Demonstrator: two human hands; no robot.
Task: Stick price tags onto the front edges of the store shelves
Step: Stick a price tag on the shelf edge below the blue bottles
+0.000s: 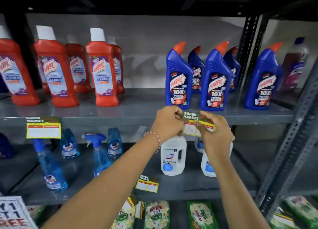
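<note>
A green and yellow price tag (191, 121) reading SUPER MARKET lies against the front edge of the grey middle shelf (106, 121), below the blue toilet-cleaner bottles (179, 80). My left hand (167, 123) pinches its left side. My right hand (215, 134) covers its right half, fingers pressed on it. Another tag (43, 128) hangs on the same shelf edge at the left. A third tag (147, 184) sits at the front of the lower shelf.
Red cleaner bottles (101, 70) stand at the left of the middle shelf. Blue spray bottles (99, 153) and white jugs (173, 155) fill the lower shelf. Green detergent packs (156, 215) lie below. A perforated steel upright (292, 142) rises at the right.
</note>
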